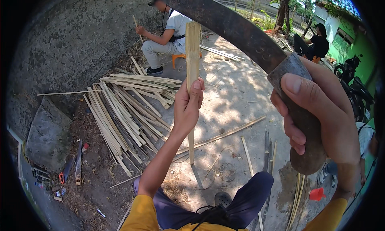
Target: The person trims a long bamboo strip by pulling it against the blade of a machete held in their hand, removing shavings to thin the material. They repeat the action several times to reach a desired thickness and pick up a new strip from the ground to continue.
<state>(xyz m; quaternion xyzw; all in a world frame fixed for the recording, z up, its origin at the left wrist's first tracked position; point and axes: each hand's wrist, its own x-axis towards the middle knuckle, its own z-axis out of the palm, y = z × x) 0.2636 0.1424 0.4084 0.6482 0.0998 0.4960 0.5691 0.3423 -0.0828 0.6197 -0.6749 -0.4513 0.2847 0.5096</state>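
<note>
In the head view, the left hand (187, 108) is closed around a pale wooden strip (192, 50), fingers and thumb pressed on it near its middle. The strip stands nearly upright above the ground (224, 106), its broad end up and its narrow end down. The right hand (327, 98) is wrapped around the dark handle of a large curved knife (240, 30), the thumb lying along the metal collar. The blade runs up and leftward, its lower edge close to the strip's top; whether they touch I cannot tell.

Toward the ground's left edge, by the rough grey wall (92, 34), a fanned pile of strips (124, 106) lies partly overlapping. Nearer the wearer on that side are a saw (78, 163) and a grey block (48, 134). A long loose strip (230, 134) lies slantwise beyond the knees, and a red container (317, 194) sits toward the ground's near right corner. By the far edge, a person in a light shirt (178, 26) sits on an orange stool (175, 62) with a thin stick (135, 21) in hand; at the far right corner sits a person in black (319, 46)
</note>
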